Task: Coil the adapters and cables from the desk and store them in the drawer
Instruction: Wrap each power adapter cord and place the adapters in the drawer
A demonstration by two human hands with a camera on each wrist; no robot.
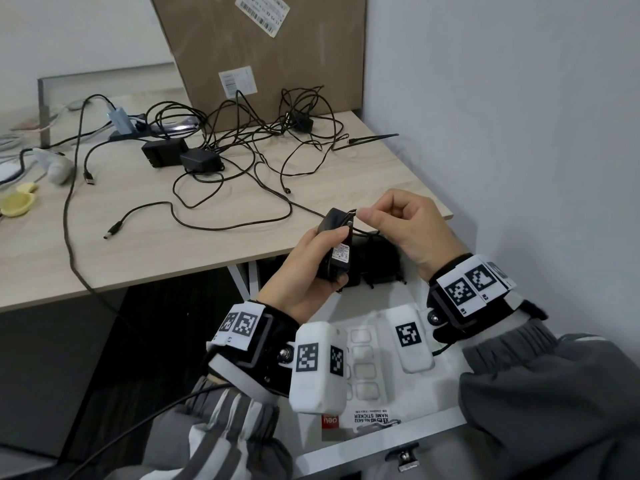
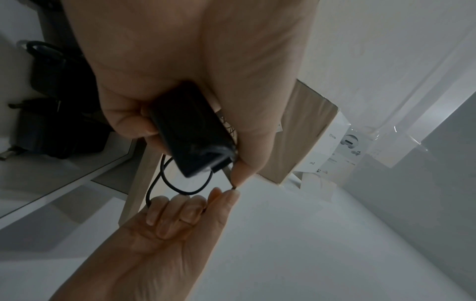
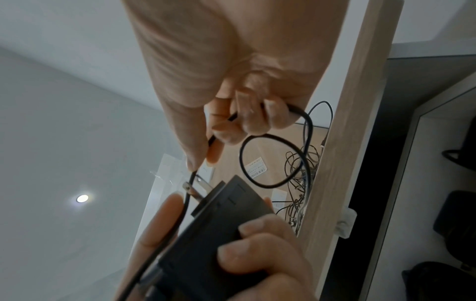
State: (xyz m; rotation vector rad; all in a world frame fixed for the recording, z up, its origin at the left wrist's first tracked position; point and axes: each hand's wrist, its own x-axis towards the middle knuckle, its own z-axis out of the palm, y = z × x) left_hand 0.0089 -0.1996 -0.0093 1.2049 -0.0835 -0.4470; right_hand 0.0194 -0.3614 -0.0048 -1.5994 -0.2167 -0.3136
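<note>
Above the open drawer point(image 1: 381, 434), just off the near right corner of the desk point(image 1: 207, 244), the left hand point(image 1: 304, 271) grips a black adapter point(image 1: 336, 247) with thumb on one face and fingers curled round the other, holding it upright with its white rating label facing right. The right hand point(image 1: 405, 226) pinches the thin black cable point(image 3: 268, 160) between thumb and forefinger close to the adapter's top end, with its other fingers curled round a further stretch of the same cable; one small loop hangs between the two hands. The adapter is a matte rectangular block, and the right wrist view shows two metal plug prongs point(image 3: 193, 189) projecting from its end. Both hands are clear of the desk edge, with a plain wall close on the right and open space between the hands and the drawer floor. At the far end of the drawer lie other black adapters point(image 1: 377, 265), directly below the hands. On the desk, to the far left, two more black power bricks point(image 1: 180, 154) sit in a loose tangle of cables point(image 1: 263, 143) that spreads toward the far right corner, where a cardboard box point(image 1: 263, 53) leans against the wall. One barrel plug point(image 1: 112, 233) lies near the desk's front edge.
</note>
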